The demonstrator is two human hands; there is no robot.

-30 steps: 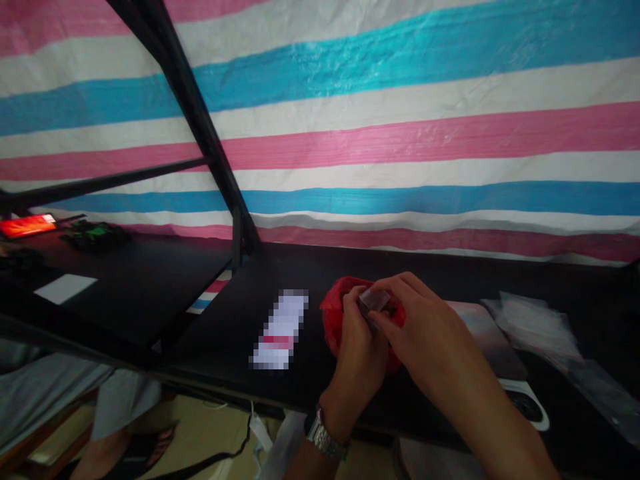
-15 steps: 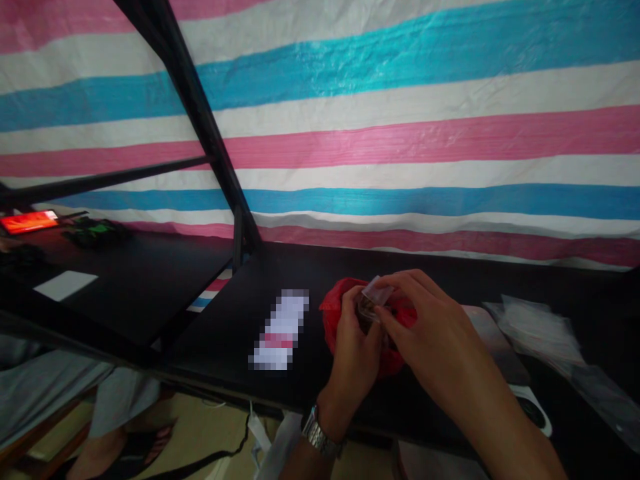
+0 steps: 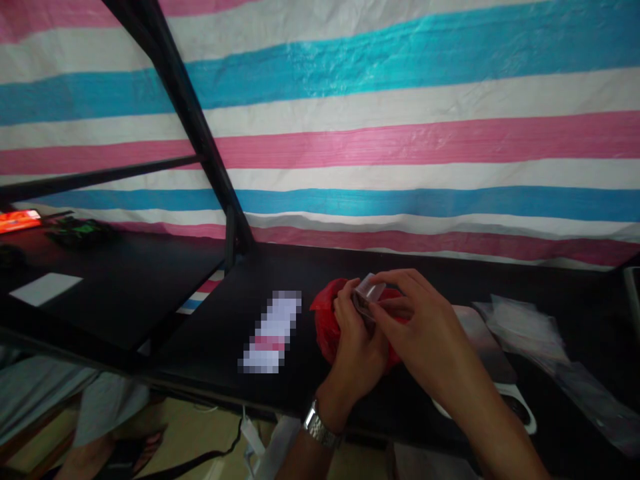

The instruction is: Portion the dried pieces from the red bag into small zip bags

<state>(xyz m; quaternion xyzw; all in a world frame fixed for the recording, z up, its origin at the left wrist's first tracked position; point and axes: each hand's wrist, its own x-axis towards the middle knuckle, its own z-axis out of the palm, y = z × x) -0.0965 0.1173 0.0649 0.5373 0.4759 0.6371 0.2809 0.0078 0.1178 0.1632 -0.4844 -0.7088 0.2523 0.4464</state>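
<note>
Currently: left hand [image 3: 359, 343] grips clear packet [image 3: 371, 289] | right hand [image 3: 425, 317] pinches its top | white slip [image 3: 275, 323] pixelated, unreadable

Head view, single: worn on the person's head, looking forward and down over a flat black bench [image 3: 205, 347] to a pink, white and blue striped plastic sheet [image 3: 400, 140] behind. Bare left hand [image 3: 357, 343] and bare right hand [image 3: 423, 310] near, low, right of centre.

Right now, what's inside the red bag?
I can't tell: your left hand and right hand, holding a small clear bag, cover most of the red bag's opening. Only its crumpled red plastic shows around them.
</note>
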